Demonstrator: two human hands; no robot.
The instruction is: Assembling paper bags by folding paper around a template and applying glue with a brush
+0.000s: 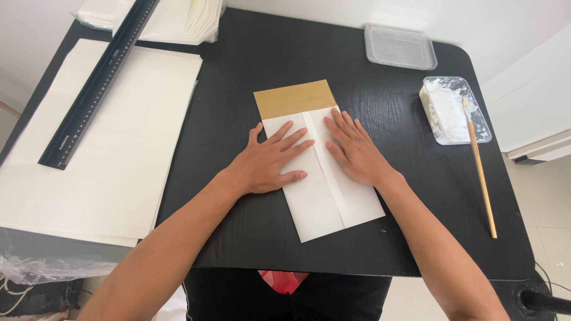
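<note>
A white sheet of paper (330, 205) lies folded lengthwise on the black table (250, 65), its two flaps meeting along a centre seam. A brown card (294, 98) sticks out from under its far end. My left hand (270, 160) lies flat on the left flap, fingers spread. On the right flap my right hand (355, 151) presses flat beside the seam. Neither hand grips anything.
A stack of large cream sheets (101, 154) fills the table's left side with a long black ruler (98, 83) across it. At the right stand a clear tub of white paste (452, 110), a wooden-handled brush (480, 178) and a clear lid (399, 46).
</note>
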